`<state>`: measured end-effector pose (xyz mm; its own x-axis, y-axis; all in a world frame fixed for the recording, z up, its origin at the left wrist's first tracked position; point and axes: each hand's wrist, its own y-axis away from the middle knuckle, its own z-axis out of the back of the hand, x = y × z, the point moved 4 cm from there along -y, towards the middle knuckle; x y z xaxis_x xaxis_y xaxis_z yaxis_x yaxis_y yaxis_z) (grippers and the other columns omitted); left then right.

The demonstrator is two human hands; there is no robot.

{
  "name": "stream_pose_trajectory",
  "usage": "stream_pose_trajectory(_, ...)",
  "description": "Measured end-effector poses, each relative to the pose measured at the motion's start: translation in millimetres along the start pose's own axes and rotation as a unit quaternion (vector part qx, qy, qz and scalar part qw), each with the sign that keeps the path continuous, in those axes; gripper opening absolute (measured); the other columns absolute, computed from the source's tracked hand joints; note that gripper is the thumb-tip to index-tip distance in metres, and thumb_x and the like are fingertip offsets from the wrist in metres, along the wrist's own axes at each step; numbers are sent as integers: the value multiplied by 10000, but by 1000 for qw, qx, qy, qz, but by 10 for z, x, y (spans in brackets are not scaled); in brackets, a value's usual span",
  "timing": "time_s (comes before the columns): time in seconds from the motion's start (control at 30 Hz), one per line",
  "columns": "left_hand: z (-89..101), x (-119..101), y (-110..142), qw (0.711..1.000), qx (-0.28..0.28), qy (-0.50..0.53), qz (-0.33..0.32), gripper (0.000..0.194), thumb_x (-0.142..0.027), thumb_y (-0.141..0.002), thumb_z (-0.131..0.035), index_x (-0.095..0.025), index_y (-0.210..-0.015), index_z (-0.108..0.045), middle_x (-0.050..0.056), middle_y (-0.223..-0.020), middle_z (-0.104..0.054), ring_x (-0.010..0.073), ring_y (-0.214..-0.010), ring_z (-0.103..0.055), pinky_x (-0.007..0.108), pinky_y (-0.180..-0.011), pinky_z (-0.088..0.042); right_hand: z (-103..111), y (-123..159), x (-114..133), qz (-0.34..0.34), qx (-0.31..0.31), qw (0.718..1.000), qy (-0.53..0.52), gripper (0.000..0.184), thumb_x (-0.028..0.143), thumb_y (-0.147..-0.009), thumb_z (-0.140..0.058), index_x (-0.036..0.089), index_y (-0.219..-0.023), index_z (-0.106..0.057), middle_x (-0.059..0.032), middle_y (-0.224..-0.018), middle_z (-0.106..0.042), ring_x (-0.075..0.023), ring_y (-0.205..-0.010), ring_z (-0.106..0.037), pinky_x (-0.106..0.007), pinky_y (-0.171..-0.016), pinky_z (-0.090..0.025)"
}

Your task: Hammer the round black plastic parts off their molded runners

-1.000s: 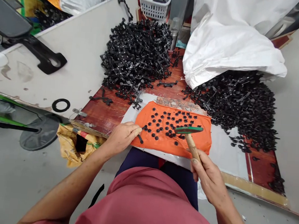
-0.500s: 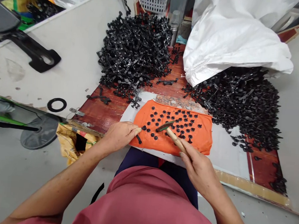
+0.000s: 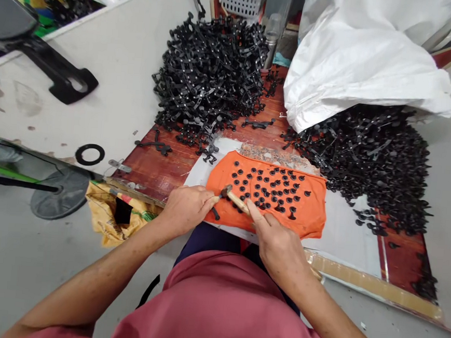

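An orange cloth (image 3: 307,217) lies in front of me, dotted with several small black round caps (image 3: 271,188). My left hand (image 3: 185,207) is closed at the cloth's left edge, pinching a small black strip part (image 3: 215,212) against it. My right hand (image 3: 278,243) grips the wooden handle of a small hammer (image 3: 234,198). The hammer's head is down on the cloth right beside my left fingertips, on or at the pinched part.
A heap of joined black parts (image 3: 211,77) sits at the back left of the red wooden board (image 3: 159,166). Loose black pieces (image 3: 378,155) spill from a white sack (image 3: 358,65) at right. A black ring (image 3: 89,154) and bracket (image 3: 64,75) lie on the grey surface left.
The hammer has swung left and down from above the middle of the cloth to my left fingertips. My right hand followed it. The left hand stayed put.
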<state>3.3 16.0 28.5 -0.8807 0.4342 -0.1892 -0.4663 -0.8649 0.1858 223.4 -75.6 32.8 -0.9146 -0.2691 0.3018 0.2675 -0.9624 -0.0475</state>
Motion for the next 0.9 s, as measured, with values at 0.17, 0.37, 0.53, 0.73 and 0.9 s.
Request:
stream_pose_trajectory(0.17, -31, 9, -10, 1000, 17, 8, 7, 499, -445, -1054, -342, -216, -842, -732, 63, -912, -751, 221, -854, -696, 301, -684, -415, 13, -47, 68, 3, -6, 999, 32, 644, 106, -1008, -381, 223, -1637, -307, -70, -944, -677, -188, -721, -659, -279, -603, -509)
stream_pose_trajectory(0.37, -33, 42, 31, 998, 21, 64, 5, 408, -424, -1051, -348, -209, -994, -689, 76, -970, -751, 254, -897, -711, 327, -750, -476, 6, -171, 159, -30, 109, 989, 94, 700, 69, -967, -441, 284, -1625, -334, -52, -945, -709, -187, -701, -685, -265, -558, -468)
stream_pose_trajectory(0.53, -75, 53, 169, 985, 23, 156, -69, 311, -358, -1011, -472, -257, -1285, -577, 45, -1091, -752, 222, -959, -723, 311, -828, -520, 54, -231, 134, -19, 96, 993, 63, 751, 53, -949, -463, 303, -1638, -301, -54, -961, -742, -191, -741, -711, -262, -625, -520)
stream_pose_trajectory(0.73, -33, 118, 228, 973, -104, 202, -41, 285, -359, -1021, -474, -262, -1169, -698, 33, -1189, -762, 201, -1089, -709, 290, -966, -504, 213, -111, -48, -16, -19, 992, -124, 641, 143, -1033, -409, 324, -1637, -295, -59, -1319, -724, -204, -1111, -720, -333, -929, -597)
stream_pose_trajectory(0.9, -28, 86, 130, 947, -165, 275, 25, 204, -355, -973, -565, -249, -1052, -720, -10, -1092, -777, 171, -988, -708, 239, -884, -487, 210, 173, -245, -63, -58, 974, -208, 572, 214, -1064, -418, 329, -1619, -342, -27, -1472, -626, -209, -1280, -648, -379, -1071, -542)
